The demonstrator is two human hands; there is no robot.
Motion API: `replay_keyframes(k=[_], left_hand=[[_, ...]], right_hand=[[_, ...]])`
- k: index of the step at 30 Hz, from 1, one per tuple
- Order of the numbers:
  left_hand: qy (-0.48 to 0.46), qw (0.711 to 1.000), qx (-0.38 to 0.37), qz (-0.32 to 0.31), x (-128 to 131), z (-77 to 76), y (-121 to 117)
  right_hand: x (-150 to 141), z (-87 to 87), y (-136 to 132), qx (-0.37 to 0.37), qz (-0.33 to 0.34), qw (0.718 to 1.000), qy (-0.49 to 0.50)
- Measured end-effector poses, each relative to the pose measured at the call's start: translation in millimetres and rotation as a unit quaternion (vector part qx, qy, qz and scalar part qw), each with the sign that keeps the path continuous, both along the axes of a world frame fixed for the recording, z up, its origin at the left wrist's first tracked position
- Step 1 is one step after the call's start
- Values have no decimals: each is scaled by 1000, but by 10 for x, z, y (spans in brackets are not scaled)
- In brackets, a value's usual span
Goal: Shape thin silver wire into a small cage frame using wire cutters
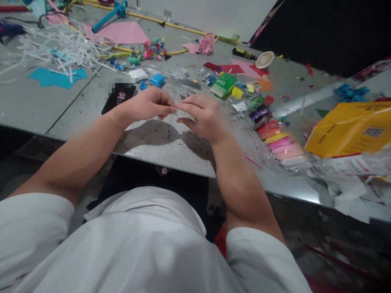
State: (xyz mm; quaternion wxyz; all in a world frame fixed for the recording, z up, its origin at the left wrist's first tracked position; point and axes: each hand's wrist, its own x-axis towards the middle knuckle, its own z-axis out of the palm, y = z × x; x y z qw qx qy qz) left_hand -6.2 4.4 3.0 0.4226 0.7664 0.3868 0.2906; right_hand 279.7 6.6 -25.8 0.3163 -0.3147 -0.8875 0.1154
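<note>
The left hand and right hand meet at the fingertips just above the near part of the table, fingers curled. Any piece between them is too small to make out, so I cannot tell whether either is clamped on something; if there is one, it sits where the fingertips join. A flat black object, partly pixelated, lies beside the left wrist. Just beyond the left hand are a blue packet and a white packet. Beyond the right hand lies a green box, with a row of coloured packs to its right and a yellow bag farther right. White strips are heaped at far left, near a pink sheet.
</note>
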Motion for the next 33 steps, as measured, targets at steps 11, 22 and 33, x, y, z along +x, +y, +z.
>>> replay_keyframes(k=[11, 22, 33], left_hand=[[14, 999, 35, -5, -24, -52, 35], [80, 986, 145, -4, -21, -101, 18], [143, 962, 231, -16, 7, -88, 4]], right_hand=[[-126, 119, -105, -25, -27, 999, -13], [-271, -109, -5, -69, -66, 990, 106], [-438, -226, 26, -357, -84, 898, 245]])
